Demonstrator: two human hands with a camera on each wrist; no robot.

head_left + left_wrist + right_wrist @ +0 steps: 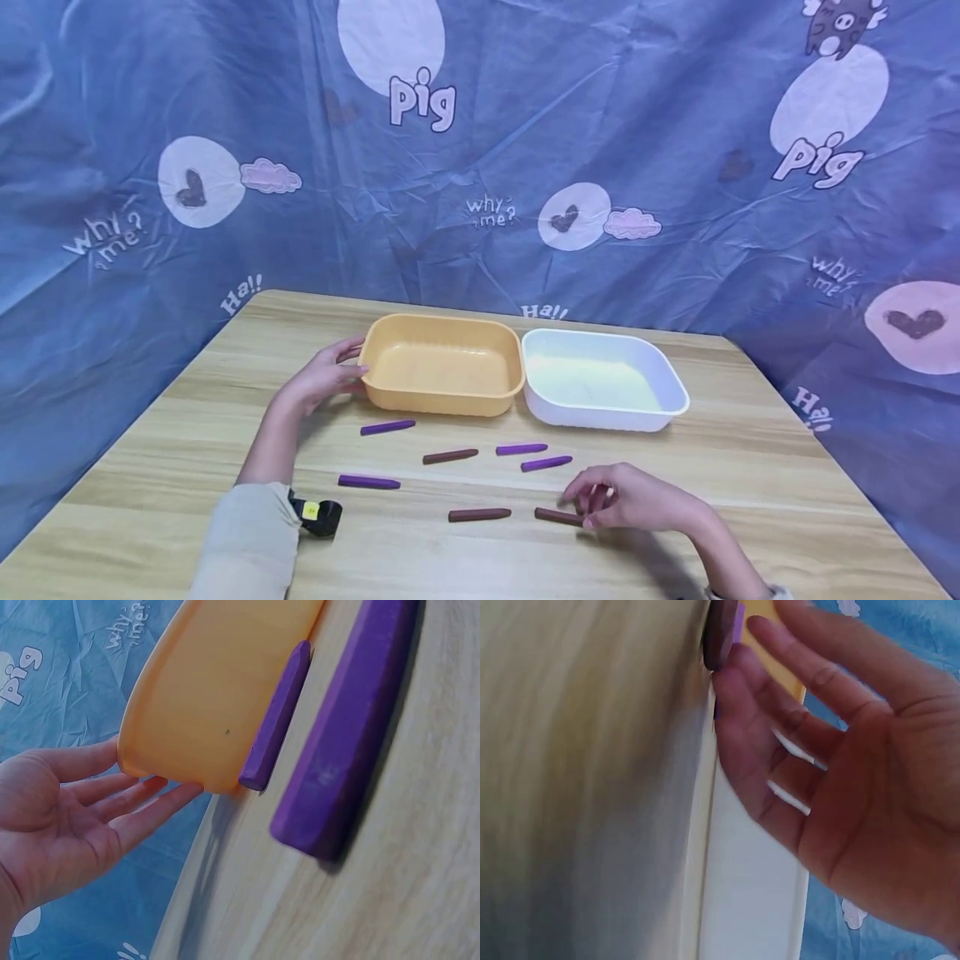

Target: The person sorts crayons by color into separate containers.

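One brown crayon (557, 517) lay well in from the right edge of the tabletop (780, 475), at the fingertips of the half-curled right hand (637, 497), apparently ungripped, so a careless nudge could roll it away, while the left hand (324, 378), fingers loosely spread, touched the orange tray (442, 403).

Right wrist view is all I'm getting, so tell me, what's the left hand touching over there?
Observer: In the head view, the left hand touches the left end of the orange tray.

Operator: I only make out one brown stick. How many brown crayons are there in all?

Observer: Three: one at the fingertips of the right hand, and two more lying farther to the left.
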